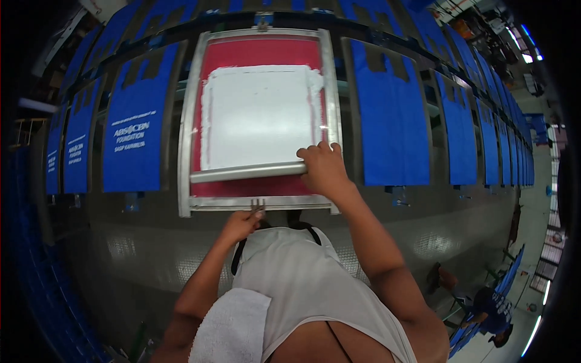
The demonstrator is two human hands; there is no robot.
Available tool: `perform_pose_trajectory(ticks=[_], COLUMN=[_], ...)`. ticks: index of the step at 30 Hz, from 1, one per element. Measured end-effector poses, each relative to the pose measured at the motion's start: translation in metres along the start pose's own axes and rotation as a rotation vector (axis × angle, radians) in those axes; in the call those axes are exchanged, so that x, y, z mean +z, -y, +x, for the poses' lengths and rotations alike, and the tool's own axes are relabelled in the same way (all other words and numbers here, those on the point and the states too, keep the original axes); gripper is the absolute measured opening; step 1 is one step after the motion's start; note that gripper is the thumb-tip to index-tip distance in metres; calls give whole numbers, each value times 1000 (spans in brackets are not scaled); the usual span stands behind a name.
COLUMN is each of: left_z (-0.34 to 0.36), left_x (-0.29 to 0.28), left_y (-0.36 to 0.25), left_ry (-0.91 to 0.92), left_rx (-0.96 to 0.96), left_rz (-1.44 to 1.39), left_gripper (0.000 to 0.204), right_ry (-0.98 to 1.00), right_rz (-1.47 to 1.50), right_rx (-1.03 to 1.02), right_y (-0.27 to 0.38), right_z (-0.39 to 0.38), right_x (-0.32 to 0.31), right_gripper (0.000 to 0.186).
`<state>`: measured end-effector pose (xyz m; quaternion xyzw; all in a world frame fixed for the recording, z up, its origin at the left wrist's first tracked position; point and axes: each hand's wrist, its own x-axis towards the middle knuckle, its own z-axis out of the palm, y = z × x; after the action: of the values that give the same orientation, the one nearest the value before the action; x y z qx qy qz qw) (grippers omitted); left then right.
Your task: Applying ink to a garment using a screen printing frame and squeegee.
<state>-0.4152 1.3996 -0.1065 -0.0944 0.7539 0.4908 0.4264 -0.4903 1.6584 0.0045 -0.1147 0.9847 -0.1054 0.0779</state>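
Observation:
A printing screen in a metal frame (331, 91) lies before me, with red mesh (260, 49) and a large rectangle of white ink (260, 109). My right hand (322, 170) is closed on the right end of a long silver squeegee (245, 172), which lies across the lower part of the screen. My left hand (242, 225) is closed on a small pronged metal fitting (258, 207) at the frame's near edge.
Rows of boards holding blue bags (393, 115) stretch to either side and behind, some at left bearing white print (130, 169). A grey floor (121, 248) shows below. At lower right a person in a dark blue shirt (491, 310) is beside another row of blue pieces.

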Motion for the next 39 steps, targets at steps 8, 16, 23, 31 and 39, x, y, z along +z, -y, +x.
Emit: perform_pose_trajectory(ticks=[8, 16, 23, 31, 39], left_z=[-26, 41, 9, 101, 104], left_x=[-99, -182, -64, 182, 274], left_y=[-44, -31, -84, -184, -216], left_ry=[-694, -744, -664, -622, -618], left_rx=[47, 345, 425, 537, 444], left_rz=[263, -44, -437, -104, -239], left_gripper=[30, 49, 42, 45, 44], right_ry=[37, -27, -45, -256, -105], right_rz=[993, 1212, 1178, 1149, 1183], right_rx=[204, 415, 504, 562, 507], right_y=[-96, -90, -180, -393, -505], right_z=[27, 43, -39, -171, -180], right_x=[47, 46, -24, -69, -58], right_gripper=[44, 37, 33, 30, 30])
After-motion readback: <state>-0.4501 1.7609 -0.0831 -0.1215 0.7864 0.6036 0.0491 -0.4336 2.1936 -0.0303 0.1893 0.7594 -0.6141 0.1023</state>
